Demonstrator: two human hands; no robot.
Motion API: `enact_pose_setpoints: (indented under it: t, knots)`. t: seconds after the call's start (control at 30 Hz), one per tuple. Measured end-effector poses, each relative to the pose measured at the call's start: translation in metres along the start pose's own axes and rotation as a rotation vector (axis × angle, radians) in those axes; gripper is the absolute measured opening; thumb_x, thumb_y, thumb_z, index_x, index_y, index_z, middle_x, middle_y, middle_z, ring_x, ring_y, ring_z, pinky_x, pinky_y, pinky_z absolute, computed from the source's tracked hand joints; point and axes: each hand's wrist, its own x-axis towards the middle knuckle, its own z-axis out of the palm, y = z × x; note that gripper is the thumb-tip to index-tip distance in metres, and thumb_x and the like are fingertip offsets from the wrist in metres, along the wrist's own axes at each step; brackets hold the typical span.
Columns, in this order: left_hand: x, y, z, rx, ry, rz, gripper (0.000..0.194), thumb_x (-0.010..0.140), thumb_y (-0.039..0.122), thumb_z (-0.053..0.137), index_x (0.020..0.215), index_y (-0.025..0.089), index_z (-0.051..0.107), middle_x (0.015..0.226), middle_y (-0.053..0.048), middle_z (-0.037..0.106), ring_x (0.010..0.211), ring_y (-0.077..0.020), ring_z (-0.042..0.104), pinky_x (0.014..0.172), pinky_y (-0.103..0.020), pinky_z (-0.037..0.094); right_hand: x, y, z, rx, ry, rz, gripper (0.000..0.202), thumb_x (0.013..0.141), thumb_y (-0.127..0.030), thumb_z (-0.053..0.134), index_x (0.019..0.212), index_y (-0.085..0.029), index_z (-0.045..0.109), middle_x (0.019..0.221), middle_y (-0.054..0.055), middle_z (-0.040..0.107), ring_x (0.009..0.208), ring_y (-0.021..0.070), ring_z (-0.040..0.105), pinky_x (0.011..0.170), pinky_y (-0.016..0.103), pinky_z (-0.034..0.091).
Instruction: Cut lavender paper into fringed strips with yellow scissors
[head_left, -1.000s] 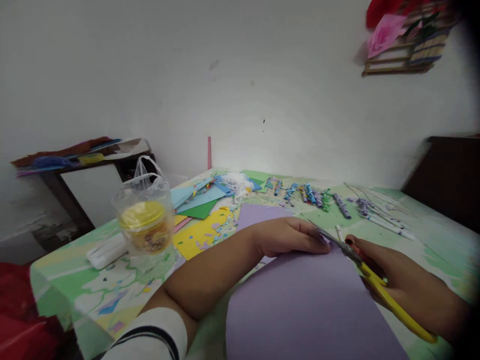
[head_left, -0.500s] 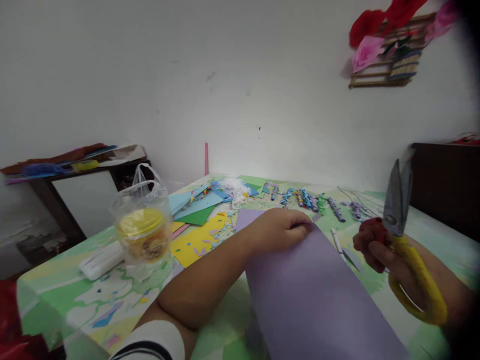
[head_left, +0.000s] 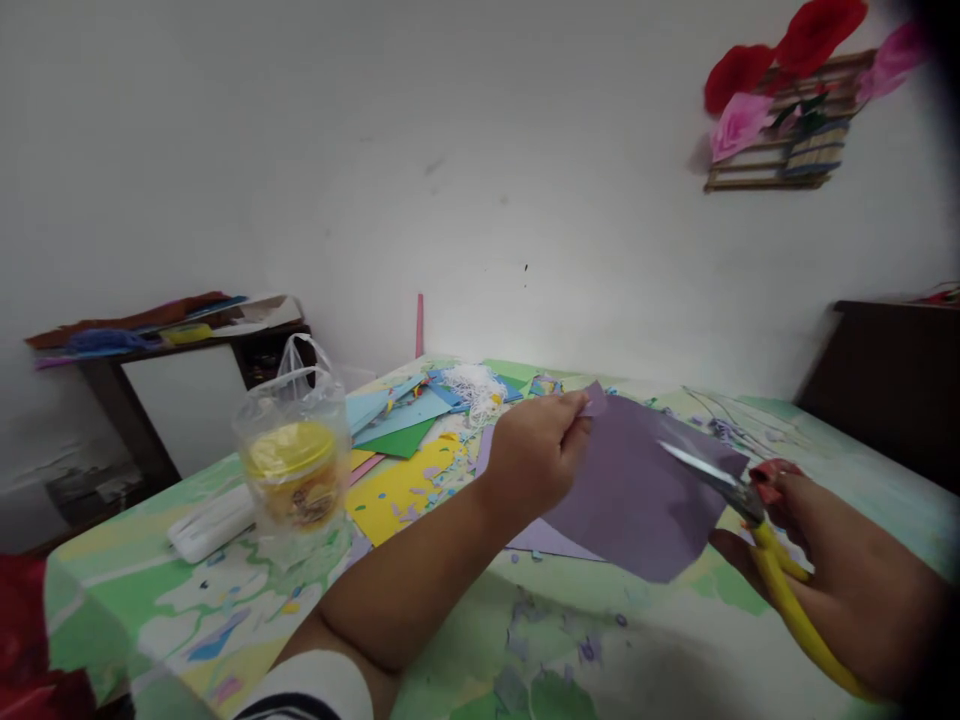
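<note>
A sheet of purple paper (head_left: 630, 500) is lifted above the table, its upper left corner pinched in my left hand (head_left: 534, 455). My right hand (head_left: 840, 560) is closed on a pair of scissors (head_left: 772, 570) with a yellow and a red handle. The blades point left across the right part of the sheet and look nearly closed; whether they bite into the paper, I cannot tell. Fingers of the right hand are close to the sheet's right edge. Another purple sheet (head_left: 559, 540) lies flat beneath the lifted one.
Left of my arm stands a yellow-lidded tub (head_left: 296, 465) in a clear plastic bag, beside a white box-like object (head_left: 214, 522). Yellow paper (head_left: 390, 490) carries small scraps. Blue sheets (head_left: 412, 410) and white shreds (head_left: 474, 385) lie behind. Purple scraps (head_left: 589, 650) litter the front.
The purple sheet has been raised and turned, now held by its corner in my left hand. The scissors have swung from pointing up to pointing left, over the paper.
</note>
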Motion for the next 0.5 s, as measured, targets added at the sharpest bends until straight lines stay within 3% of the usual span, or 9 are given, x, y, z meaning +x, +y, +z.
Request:
enact_pose_setpoints:
  t: [0.23, 0.37, 0.5]
  knots:
    - [-0.0027, 0.0033, 0.0038, 0.046, -0.15, 0.166, 0.029, 0.09, 0.022, 0.038, 0.095, 0.015, 0.066, 0.085, -0.005, 0.072, 0.078, -0.0163, 0.065, 0.072, -0.028, 0.05, 0.0043, 0.0021, -0.0065, -0.236, 0.163, -0.253, 0.035, 0.074, -0.051, 0.051, 0.093, -0.021, 0.046, 0.087, 0.011, 0.057, 0.082, 0.0313, 0.057, 0.069, 0.041, 0.046]
    - [-0.0066, 0.0071, 0.0067, 0.189, -0.072, 0.258, 0.029, 0.09, 0.022, 0.038, 0.085, 0.014, 0.066, 0.068, -0.005, 0.068, 0.064, -0.017, 0.062, 0.059, -0.028, 0.047, 0.005, 0.0059, -0.0034, -0.266, 0.165, -0.268, 0.041, 0.076, -0.055, 0.05, 0.097, -0.019, 0.048, 0.091, 0.013, 0.057, 0.086, 0.0314, 0.057, 0.073, 0.042, 0.046]
    - [-0.01, 0.0079, 0.0103, 0.264, 0.026, 0.305, 0.027, 0.089, 0.019, 0.038, 0.092, 0.014, 0.064, 0.071, -0.005, 0.069, 0.064, -0.016, 0.061, 0.058, -0.028, 0.046, 0.0061, 0.0098, 0.0014, -0.207, 0.123, -0.213, 0.043, 0.077, -0.058, 0.049, 0.095, -0.019, 0.05, 0.09, 0.013, 0.058, 0.089, 0.0325, 0.058, 0.075, 0.044, 0.046]
